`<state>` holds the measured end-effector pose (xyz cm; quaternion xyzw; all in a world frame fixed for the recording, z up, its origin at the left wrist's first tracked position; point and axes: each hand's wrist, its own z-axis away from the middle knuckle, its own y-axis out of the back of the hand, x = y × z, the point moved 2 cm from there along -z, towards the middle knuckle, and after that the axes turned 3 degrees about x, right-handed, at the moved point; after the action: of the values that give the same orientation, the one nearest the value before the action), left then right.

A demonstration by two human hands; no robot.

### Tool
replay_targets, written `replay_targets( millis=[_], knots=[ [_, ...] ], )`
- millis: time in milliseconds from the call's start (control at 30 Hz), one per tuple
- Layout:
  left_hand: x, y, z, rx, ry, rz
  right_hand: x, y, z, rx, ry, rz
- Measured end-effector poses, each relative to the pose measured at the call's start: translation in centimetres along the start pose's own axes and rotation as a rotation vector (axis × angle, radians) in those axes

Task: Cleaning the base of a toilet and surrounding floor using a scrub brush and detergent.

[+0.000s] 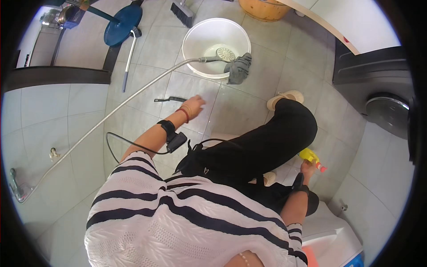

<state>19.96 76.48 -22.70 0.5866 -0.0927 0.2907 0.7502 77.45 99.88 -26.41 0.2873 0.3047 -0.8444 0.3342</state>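
My left hand (195,106) hangs over the tiled floor with its fingers loosely apart and nothing seen in them. Close by its wrist lies a narrow black brush (173,99), one end partly hidden by the hand. At my right side, my right hand (308,168) grips a yellow plastic bottle (308,155) with a red cap, tilted downward. Ahead of me stands a white bucket (195,40). A shower head (226,54) on a metal hose (133,96) reaches into it, and a grey cloth (239,70) drapes over its rim.
A long-handled brush (128,63) lies at the left, near a blue round base (123,25). A broom-like brush (182,15) and a wooden tub (265,10) are beyond the bucket. To the right is a dark front-loading washing machine (363,76). The hose runs to a wall tap (16,185).
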Motion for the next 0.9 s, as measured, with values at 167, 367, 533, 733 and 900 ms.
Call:
replay_targets(
  millis=[167,367,533,733,900],
  knots=[
    [-8.0,-3.5,3.9,-0.286,0.512,-0.158,-1.7,0.5,1.0,0.116,-0.13,0.387],
    [-10.6,-6.7,1.6,-0.343,0.69,-0.1,-5.2,1.3,2.4,0.104,-0.213,0.693],
    [-14.1,-10.3,-1.1,-0.324,0.797,0.213,-5.6,-4.4,6.6,0.294,-0.179,0.801],
    [-23.3,-17.1,-0.9,-0.059,0.954,0.655,-8.4,-5.8,6.9,0.178,-0.06,1.152],
    [-24.5,-20.1,-3.2,-0.08,1.04,0.41,-11.9,-7.1,8.8,0.204,0.076,1.202]
  ],
)
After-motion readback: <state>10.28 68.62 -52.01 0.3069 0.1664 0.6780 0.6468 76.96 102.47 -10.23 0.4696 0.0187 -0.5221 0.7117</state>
